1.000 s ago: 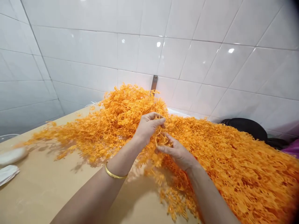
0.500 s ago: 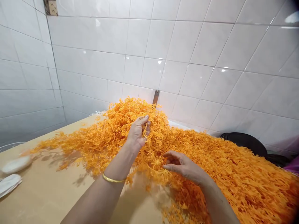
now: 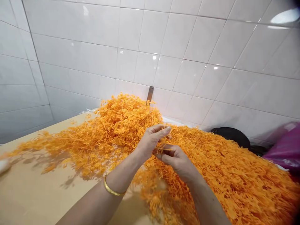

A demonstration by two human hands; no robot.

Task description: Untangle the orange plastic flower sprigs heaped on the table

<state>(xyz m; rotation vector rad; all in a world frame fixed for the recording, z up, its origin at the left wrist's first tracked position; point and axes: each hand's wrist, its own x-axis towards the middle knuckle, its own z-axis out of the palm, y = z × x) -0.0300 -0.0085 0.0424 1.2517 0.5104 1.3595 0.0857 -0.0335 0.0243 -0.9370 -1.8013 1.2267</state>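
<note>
White tiled wall [image 3: 77, 53] ran round the corner behind the counter [image 3: 30, 178], and there, right at the far left edge, a white scrap [image 3: 2, 165] poked in, too cut off to name! Moving right, orange sprigs [image 3: 122, 125] took over, thin wisps straggling across the counter, then a tangled mound heaped up near the wall, then a thick mat running off the right side of the view.

In came the left arm, a gold bangle [image 3: 112, 189] on its wrist, and the left hand [image 3: 152, 140] was up over the middle of the sprigs, fingers [image 3: 161, 129] held close together. Right beside it, touching it, was the right hand [image 3: 175, 159], curled shut on a thin tuft [image 3: 162, 149] of orange strands drawn up from the mat. Did the left hand have a grip on that tuft too? Couldn't tell from here!

Behind the mound, a metal strip [image 3: 150, 93] stood against the tiles. Further right sat a black padded object [image 3: 231, 137], and at the far right, a purple plastic bag [image 3: 287, 147].
</note>
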